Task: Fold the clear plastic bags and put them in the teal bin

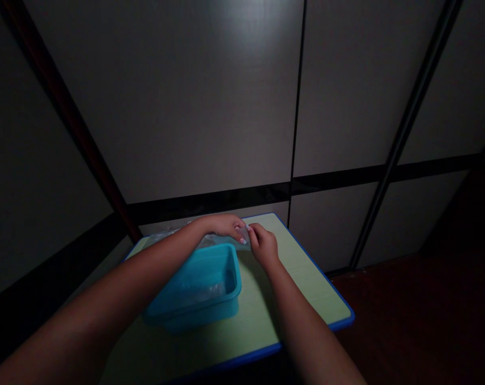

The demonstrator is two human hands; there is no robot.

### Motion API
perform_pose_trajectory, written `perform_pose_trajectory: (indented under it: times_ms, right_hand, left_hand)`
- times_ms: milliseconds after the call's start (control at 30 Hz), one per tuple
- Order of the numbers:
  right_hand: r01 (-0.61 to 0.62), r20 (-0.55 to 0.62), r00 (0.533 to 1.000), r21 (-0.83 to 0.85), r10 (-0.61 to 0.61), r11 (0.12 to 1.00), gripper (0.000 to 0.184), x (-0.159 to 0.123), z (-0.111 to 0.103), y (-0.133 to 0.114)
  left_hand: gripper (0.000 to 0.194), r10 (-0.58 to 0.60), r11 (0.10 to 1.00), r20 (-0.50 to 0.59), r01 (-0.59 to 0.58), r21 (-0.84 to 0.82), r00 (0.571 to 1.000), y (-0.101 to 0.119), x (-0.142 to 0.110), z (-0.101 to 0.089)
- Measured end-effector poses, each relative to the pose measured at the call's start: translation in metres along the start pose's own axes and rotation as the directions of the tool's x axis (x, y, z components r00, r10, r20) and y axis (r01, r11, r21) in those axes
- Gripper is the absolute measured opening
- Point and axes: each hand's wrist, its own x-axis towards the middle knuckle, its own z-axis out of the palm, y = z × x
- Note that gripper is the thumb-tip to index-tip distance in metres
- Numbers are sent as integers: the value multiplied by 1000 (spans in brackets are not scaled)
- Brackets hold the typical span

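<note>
My left hand (222,225) and my right hand (263,245) meet just beyond the far right corner of a turquoise plastic tub (198,289). Both pinch a small clear plastic piece (244,232) between their fingertips; the dim light hides what it is. The tub stands on a small pale green table (306,278) with a blue edge. Something clear and shiny lies in the bottom of the tub (210,291). My left forearm crosses over the tub's left side.
Crumpled clear plastic (166,235) lies at the table's back left, behind the tub. Grey sliding wardrobe panels (186,107) rise right behind the table. Dark reddish floor (418,321) lies to the right. The room is very dim.
</note>
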Motion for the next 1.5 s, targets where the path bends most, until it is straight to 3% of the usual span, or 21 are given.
perform_pose_trajectory:
  times_ms: [100, 333, 567, 700, 867, 1000, 1267, 1400, 1500]
  right_hand:
    - [-25, -55, 998, 95, 30, 995, 34, 1, -1, 2]
    - [-14, -187, 980, 280, 69, 960, 34, 3, -3, 1]
    - [40, -282, 951, 520, 128, 853, 31, 8, -4, -1]
    - [-11, -213, 956, 663, 202, 749, 30, 9, -4, 1]
    - [-169, 53, 965, 874, 256, 455, 29, 10, -2, 1]
    - [-192, 100, 951, 932, 292, 308, 28, 12, -2, 0]
    - [-212, 118, 939, 938, 323, 274, 31, 10, -5, -4]
    - [-182, 71, 931, 941, 358, 286, 30, 11, -5, -4]
    - [-185, 70, 929, 939, 364, 291, 30, 12, -5, -3]
  left_hand:
    - [18, -33, 999, 14, 33, -31, 999, -1, -1, -2]
    - [26, -90, 990, 35, 93, -108, 995, 7, -9, -8]
    - [30, -106, 981, 78, 117, -156, 991, 17, -9, -11]
    - [38, -118, 946, 183, 166, -277, 976, 25, -5, -13]
    - [36, -161, 863, 274, 270, -427, 948, 30, 1, -17]
    - [31, -154, 854, 291, 275, -442, 944, 24, 7, -14]
    - [39, -67, 792, 324, 248, -558, 944, 14, 9, 1]
    - [36, 74, 728, 402, 226, -647, 913, 17, 4, 5]
    - [31, 103, 701, 426, 238, -672, 899, 19, -3, 3]
